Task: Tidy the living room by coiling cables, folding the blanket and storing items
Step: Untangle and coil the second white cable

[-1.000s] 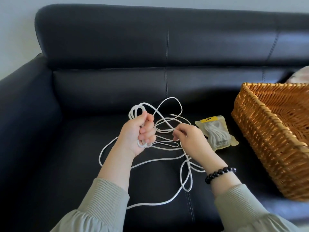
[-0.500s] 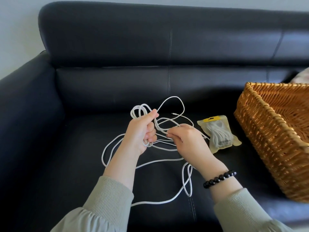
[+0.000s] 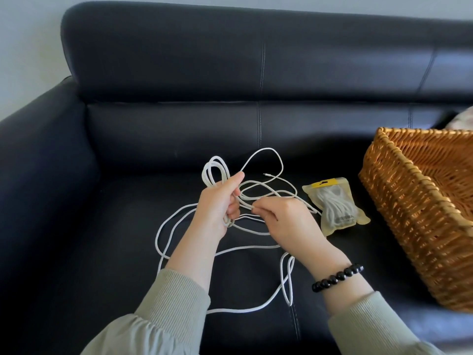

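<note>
Evidently the white cable (image 3: pixel 267 149) is light, thin and limp, with a smooth round jacket that could slip, so I'd judge it best taken near the coil and fed in short lengths. Its loose loops sprawl over the smooth black leather sofa seat (image 3: pixel 115 226), while the left hand (image 3: pixel 217 208) has its fingers curled round a small bundle of loops and the right hand (image 3: pixel 284 221) pinches one strand just beside it. To the right lie a soft yellowish plastic pouch (image 3: pixel 335 206) holding another coiled cable, and a stiff woven wicker basket (image 3: pixel 409 213).
</note>
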The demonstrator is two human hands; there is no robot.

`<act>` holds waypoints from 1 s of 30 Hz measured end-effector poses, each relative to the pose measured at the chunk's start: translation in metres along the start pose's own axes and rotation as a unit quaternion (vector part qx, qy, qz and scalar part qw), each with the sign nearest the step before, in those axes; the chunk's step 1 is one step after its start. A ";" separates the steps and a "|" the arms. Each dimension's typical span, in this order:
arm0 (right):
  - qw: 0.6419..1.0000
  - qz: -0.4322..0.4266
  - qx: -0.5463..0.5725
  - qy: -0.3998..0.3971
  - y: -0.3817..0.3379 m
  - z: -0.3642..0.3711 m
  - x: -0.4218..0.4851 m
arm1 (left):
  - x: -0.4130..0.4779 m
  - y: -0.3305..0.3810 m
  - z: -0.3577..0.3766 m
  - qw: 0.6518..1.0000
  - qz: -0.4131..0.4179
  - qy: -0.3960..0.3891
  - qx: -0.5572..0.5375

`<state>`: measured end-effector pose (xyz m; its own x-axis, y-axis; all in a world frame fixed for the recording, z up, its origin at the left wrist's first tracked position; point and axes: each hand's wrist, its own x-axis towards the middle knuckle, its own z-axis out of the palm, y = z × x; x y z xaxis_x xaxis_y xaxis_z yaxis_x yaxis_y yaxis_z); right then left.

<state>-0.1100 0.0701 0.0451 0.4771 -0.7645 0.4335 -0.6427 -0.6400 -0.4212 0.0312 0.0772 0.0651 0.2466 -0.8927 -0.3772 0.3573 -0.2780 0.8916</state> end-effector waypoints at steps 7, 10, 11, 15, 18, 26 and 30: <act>0.993 0.069 0.014 -0.092 0.000 -0.003 -0.001 | 0.000 0.001 0.004 0.981 -0.018 -0.027 -0.189; 0.986 0.117 0.032 -0.114 0.006 -0.006 0.000 | -0.004 0.005 0.001 0.947 0.000 -0.045 -0.318; 0.984 0.132 0.027 -0.119 0.009 -0.007 -0.001 | -0.004 0.006 -0.001 0.940 0.011 -0.047 -0.337; 0.971 0.192 -0.026 -0.139 0.025 -0.009 -0.004 | -0.001 0.017 -0.016 0.938 0.055 -0.045 -0.339; 0.964 0.241 -0.007 -0.114 0.031 -0.011 -0.004 | 0.002 0.020 -0.021 0.958 0.075 -0.014 -0.275; 0.941 0.219 0.232 -0.116 0.024 -0.027 -0.002 | 0.006 0.014 -0.017 0.989 0.125 0.076 -0.032; 0.913 0.201 0.344 -0.088 0.021 -0.032 -0.001 | 0.006 0.010 -0.017 0.995 0.084 0.036 0.049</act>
<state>-0.1431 0.0605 0.0611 0.4133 -0.9103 0.0242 -0.2867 -0.1553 -0.9453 0.0512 0.0746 0.0675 0.3597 -0.9030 -0.2350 0.2164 -0.1643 0.9624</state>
